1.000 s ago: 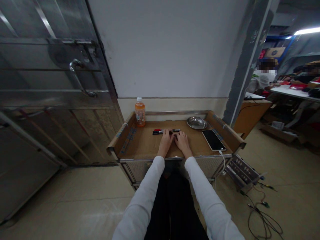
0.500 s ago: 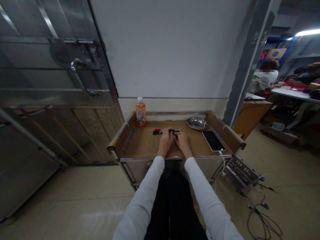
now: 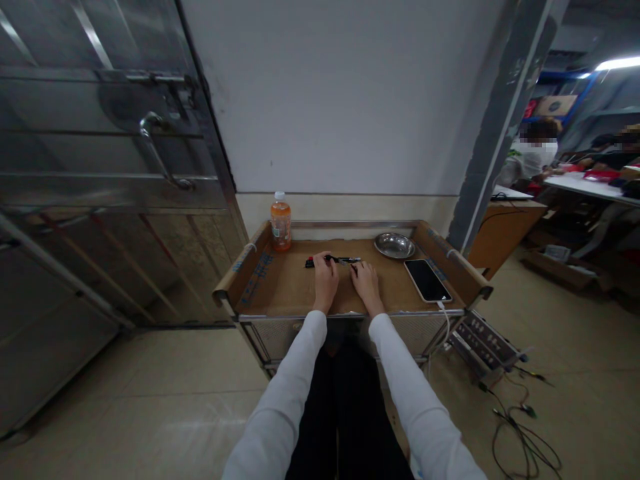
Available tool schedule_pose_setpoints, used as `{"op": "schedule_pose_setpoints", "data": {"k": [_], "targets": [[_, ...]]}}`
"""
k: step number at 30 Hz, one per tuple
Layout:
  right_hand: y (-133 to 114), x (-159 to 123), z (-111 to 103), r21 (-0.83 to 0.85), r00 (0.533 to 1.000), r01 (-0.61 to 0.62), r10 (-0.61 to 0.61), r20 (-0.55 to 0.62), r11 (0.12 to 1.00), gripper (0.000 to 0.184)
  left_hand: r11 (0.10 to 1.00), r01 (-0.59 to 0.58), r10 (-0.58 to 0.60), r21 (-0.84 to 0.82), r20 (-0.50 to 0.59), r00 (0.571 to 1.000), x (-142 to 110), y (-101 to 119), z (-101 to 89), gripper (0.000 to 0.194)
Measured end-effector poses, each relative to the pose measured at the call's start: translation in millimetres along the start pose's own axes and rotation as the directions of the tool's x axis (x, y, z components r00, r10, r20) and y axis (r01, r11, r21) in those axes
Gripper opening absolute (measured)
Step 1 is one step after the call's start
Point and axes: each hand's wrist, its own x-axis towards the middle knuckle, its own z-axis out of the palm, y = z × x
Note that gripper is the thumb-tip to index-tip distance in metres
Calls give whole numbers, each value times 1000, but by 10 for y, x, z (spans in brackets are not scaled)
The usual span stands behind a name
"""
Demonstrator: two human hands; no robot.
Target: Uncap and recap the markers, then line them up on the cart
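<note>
On the cardboard-lined cart top, several pens [image 3: 309,263], black with some red, lie in a row just beyond my hands, partly hidden by my fingers. My left hand [image 3: 326,281] is closed, its fingertips pinching a short black pen part [image 3: 328,257] that looks like a cap. To its right, my right hand [image 3: 367,283] rests low over the cardboard with curled fingers. From its fingertips a slim dark pen [image 3: 353,267] points left toward the other hand. Whether the two pieces still touch is too small to tell.
A bottle of orange drink [image 3: 281,223] stands at the back left of the cart [image 3: 280,293]. At the right are a round metal dish [image 3: 395,246] and a phone [image 3: 427,281] with a white cable. Cables [image 3: 525,433] lie on the floor; people sit far right.
My hands have drawn slightly apart, my left hand shifting left with the black part. A gap with a bit of pen now shows between my fingertips. My right hand has barely moved.
</note>
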Motion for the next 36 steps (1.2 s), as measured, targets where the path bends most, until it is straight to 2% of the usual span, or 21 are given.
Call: {"op": "schedule_pose_setpoints", "data": {"k": [2, 4, 7, 10, 13, 17, 21, 23, 28, 36], "targets": [[-13, -3, -13, -29, 999, -46, 46, -20, 999, 24, 1000, 18, -19, 7, 64, 998, -5, -46, 24, 14], [-24, -6, -28, -50, 996, -80, 78, -44, 996, 24, 999, 22, -26, 25, 215, 976, -16, -91, 57, 12], [-32, -7, -56, -70, 991, -107, 101, -86, 992, 23, 996, -33, -8, 83, 443, 897, -32, -118, 101, 13], [-32, -4, -77, -81, 989, -103, 94, -111, 991, 22, 977, -121, 7, 175, 539, 842, -25, -98, 126, 13], [-22, -4, -71, -78, 993, -84, 77, -89, 993, 23, 951, -151, -21, 269, 544, 839, 6, -85, 153, 15], [3, -7, -17, -46, 999, -28, 26, -39, 999, 23, 937, -136, -51, 322, 511, 858, 39, -134, 210, 19], [28, -5, 41, -31, 1000, 12, -13, -21, 999, 24, 924, -161, -21, 347, 467, 884, 28, -198, 249, 22], [36, -5, 55, -28, 1000, 14, -15, -22, 1000, 24, 926, -189, 10, 327, 480, 877, 15, -217, 257, 21], [38, -10, 43, -27, 1000, 18, -18, -15, 999, 23, 952, -205, 43, 227, 564, 825, -2, -236, 260, 16], [-2, -32, -32, -54, 1000, -25, 25, 8, 998, 27, 938, -176, -25, 299, 563, 826, 23, -153, 193, 12]]}}
